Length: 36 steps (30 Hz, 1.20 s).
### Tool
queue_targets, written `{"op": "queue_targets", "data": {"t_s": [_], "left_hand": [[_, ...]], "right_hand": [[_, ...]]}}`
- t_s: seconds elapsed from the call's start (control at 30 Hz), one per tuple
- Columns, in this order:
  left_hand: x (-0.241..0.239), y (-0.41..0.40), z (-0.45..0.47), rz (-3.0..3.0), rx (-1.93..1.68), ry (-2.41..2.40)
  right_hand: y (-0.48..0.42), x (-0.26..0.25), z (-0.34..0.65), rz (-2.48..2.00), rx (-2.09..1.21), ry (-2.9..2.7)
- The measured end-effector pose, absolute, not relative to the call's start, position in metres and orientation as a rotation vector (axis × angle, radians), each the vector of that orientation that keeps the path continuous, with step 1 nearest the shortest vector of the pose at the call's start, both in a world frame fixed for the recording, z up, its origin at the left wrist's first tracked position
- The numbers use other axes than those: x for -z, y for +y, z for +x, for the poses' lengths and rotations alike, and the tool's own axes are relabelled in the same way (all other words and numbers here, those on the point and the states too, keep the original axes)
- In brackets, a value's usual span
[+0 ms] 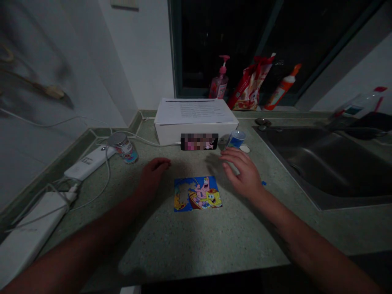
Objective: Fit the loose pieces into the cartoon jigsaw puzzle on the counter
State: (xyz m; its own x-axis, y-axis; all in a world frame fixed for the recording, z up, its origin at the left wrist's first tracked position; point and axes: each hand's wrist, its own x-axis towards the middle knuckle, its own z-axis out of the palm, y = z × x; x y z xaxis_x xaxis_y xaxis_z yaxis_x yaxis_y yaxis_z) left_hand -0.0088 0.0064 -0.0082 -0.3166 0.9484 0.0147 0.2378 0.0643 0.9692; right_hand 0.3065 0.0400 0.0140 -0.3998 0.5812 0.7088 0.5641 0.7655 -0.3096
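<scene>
A small cartoon picture [203, 195], which looks like a jigsaw puzzle, lies flat on the green speckled counter [196, 245]. Toward its left side is a greyish patch like bare counter. Up and left of the picture, my left hand [154, 171] rests with its fingers curled together; whether anything is inside cannot be made out. My right hand [241, 171] hovers at the upper right, fingers stretched out and apart, with nothing visible in it. Just beyond its fingertips stands a blue can [235, 139], with a whitish round lid [245, 148] beside it. A tiny blue piece [263, 183] lies right of my wrist.
A phone [199, 142] on a cable leans against a white box [171, 133] topped with papers. At left are a clear jar [125, 149], a power strip [90, 162] and loose cords. A steel sink [337, 163] lies to the right; bottles and a red bag [251, 85] line the window.
</scene>
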Motion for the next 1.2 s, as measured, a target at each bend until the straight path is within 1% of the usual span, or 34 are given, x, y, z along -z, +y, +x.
{"op": "queue_targets", "data": {"t_s": [0.27, 0.4, 0.6, 0.8, 1.2], "left_hand": [[0.008, 0.003, -0.004, 1.185, -1.302, 1.605], [0.008, 0.003, -0.004, 1.176, -1.293, 1.608], [0.010, 0.003, -0.005, 1.200, -1.271, 1.625], [0.008, 0.003, -0.004, 1.174, -1.274, 1.654], [0.008, 0.004, -0.003, 1.157, -1.265, 1.659]], "right_hand": [[0.051, -0.036, 0.339, -0.933, 0.061, -2.036], [0.055, -0.042, 0.365, -1.037, -0.080, -2.129], [0.066, -0.033, 0.400, -1.303, -0.334, -2.265], [0.071, -0.029, 0.405, -1.553, -0.397, -2.357], [0.069, -0.023, 0.395, -1.633, -0.467, -2.479]]}}
